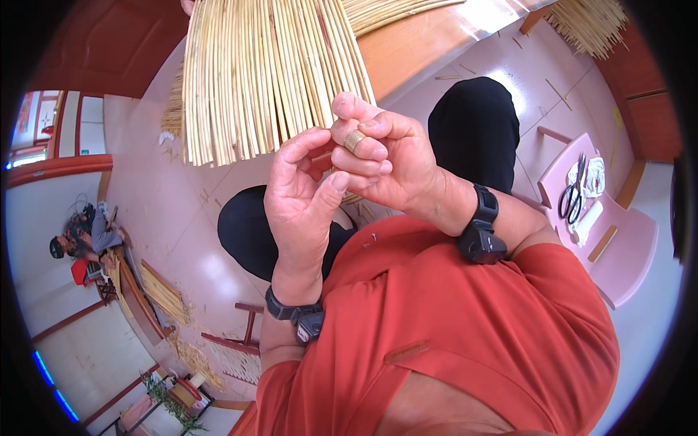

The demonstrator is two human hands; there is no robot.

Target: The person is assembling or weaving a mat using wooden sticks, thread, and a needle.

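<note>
Close to the body, the left hand (302, 192) curls its fingers toward the right hand (382, 156), the two touching. The right hand's grip is closed, fingers pinched together around a tan band on one finger (354, 140); what else it pinches cannot be told. Just beyond both grips hangs a fan of pale split bamboo strips (269, 73). Far to the right, black scissors (573, 195) lie on a pink plastic chair (625, 247).

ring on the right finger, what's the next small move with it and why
Probably seat the ring properly: the left hand pinches at that finger of the right hand, and neither hand touches the hanging straw strips just beyond them.
</note>
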